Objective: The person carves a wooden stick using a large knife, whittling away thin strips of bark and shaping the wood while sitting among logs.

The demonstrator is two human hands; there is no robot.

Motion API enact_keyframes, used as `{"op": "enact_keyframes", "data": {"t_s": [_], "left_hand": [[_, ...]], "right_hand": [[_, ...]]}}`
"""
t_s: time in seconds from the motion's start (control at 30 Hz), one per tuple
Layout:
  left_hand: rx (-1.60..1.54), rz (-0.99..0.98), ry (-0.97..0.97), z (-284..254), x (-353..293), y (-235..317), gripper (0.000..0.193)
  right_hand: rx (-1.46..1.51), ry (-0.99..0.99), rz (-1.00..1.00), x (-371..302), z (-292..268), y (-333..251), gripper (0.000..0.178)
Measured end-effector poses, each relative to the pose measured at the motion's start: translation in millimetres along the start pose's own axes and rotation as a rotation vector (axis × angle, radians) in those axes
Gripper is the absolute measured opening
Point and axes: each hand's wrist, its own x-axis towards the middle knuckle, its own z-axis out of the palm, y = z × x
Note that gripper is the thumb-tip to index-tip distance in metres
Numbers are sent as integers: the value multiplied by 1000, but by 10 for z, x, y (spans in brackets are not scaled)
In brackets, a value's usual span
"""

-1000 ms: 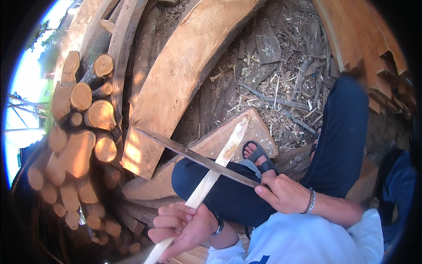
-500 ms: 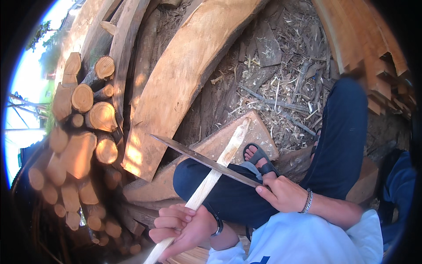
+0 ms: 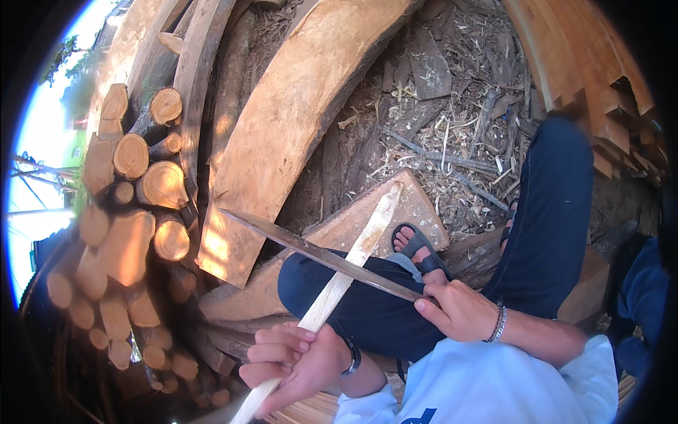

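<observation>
left hand was clamped on the pale stick at lower centre; right hand gripped the long blade, laid across the stick. advised: shallow strokes away from the knee, far end braced on the slab.

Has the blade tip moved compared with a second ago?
Yes, slightly. The blade tip has slid right along the big plank, nearer its lower end; the right hand is closed on the handle.

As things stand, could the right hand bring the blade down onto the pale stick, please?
Probably yes. The right hand grips the long blade, which already crosses the pale stick held by the left hand; nothing lies between them.
</observation>
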Motion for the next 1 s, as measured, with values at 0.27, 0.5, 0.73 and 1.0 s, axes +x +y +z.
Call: {"op": "enact_keyframes", "data": {"t_s": [0.27, 0.5, 0.73, 1.0], "left_hand": [[25, -12, 24, 47, -20, 6, 59], [12, 3, 6, 5, 4, -20, 58], [31, 10, -12, 0, 0, -42, 59], [21, 24, -38, -4, 6, -32, 59]], "right_hand": [[28, 33, -49, -80, -63, -111, 51], [30, 28, -18, -25, -74, -80, 51], [22, 42, -18, -4, -143, -56, 53], [-6, 16, -3, 3, -120, 33, 54]]}}
